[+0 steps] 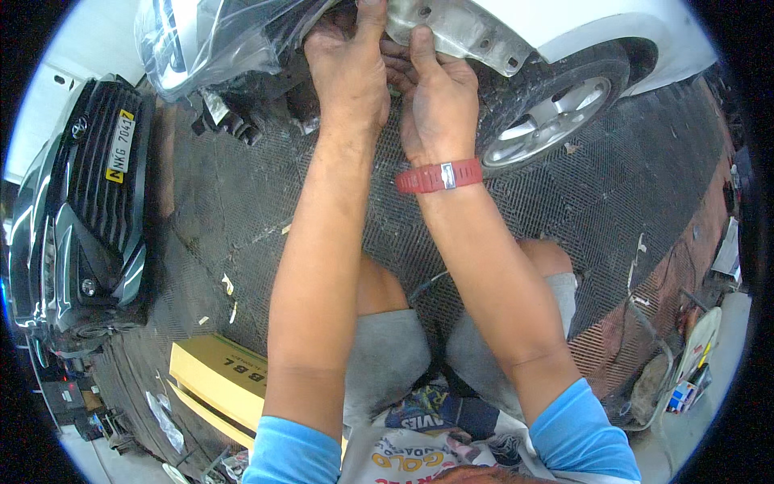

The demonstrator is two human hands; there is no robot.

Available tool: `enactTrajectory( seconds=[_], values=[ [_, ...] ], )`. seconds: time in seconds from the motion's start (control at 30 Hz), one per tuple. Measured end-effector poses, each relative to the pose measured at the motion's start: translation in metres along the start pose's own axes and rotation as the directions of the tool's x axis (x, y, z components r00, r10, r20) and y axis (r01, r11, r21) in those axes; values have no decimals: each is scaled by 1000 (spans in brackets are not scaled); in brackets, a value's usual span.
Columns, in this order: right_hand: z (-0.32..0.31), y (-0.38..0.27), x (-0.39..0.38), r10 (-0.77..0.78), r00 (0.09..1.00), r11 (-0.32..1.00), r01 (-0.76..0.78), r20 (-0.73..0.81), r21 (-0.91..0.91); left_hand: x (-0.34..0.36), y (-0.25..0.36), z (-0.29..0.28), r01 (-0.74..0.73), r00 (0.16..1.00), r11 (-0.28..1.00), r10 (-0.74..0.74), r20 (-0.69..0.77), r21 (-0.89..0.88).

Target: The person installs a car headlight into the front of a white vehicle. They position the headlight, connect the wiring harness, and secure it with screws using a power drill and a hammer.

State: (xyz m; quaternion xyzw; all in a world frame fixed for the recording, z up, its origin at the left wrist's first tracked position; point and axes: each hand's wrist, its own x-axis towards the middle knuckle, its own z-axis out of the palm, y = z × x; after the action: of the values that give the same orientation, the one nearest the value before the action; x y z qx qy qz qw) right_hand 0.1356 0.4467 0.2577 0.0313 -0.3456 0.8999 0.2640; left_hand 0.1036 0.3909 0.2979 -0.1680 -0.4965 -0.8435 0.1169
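Note:
Both arms reach up to the front end of a white car. My left hand (348, 77) is closed beside the clear plastic film (242, 56), with its thumb pointing up and most fingers hidden. Close by on its right, my right hand (442, 101) has its fingers curled in and its thumb raised against the lower edge of a bare metal panel (472, 36) with bolt holes. Whatever lies between the fingers is too hidden to name. A red wristband (439, 176) circles my right wrist. The plastic film covers a headlight-like part (179, 36).
The white car's front wheel (552, 121) stands just right of my hands. Below the film hang dark loose-looking parts (230, 117). A dark car (93, 202) is parked at left. A yellow cardboard box (214, 375) sits on the black ribbed mat (218, 218), and a hose (657, 347) lies at right.

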Motion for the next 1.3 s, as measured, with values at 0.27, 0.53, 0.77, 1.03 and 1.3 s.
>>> enactTrajectory(
  seconds=[0.27, 0.53, 0.77, 1.03, 1.3],
  values=[
    [-14, -22, -13, -142, 990, 601, 106, 24, -792, -1, -8, -5, -109, 991, 988, 100, 85, 111],
    [13, -98, 34, -677, 509, -170, 595, 532, -786, -6, 2, 9, -167, 986, 985, 167, 8, 44],
    [32, -103, 37, -462, 772, -131, 428, 437, -894, -5, 3, 6, -94, 995, 994, 93, 25, 53],
    [31, -101, 33, -408, 750, -197, 484, 521, -852, 1, -17, 4, -118, 993, 991, 118, -10, -55],
    [16, -97, 53, -470, 638, -280, 547, 610, -788, 3, -23, 19, 11, 994, 959, 20, 108, -282]
  ],
)
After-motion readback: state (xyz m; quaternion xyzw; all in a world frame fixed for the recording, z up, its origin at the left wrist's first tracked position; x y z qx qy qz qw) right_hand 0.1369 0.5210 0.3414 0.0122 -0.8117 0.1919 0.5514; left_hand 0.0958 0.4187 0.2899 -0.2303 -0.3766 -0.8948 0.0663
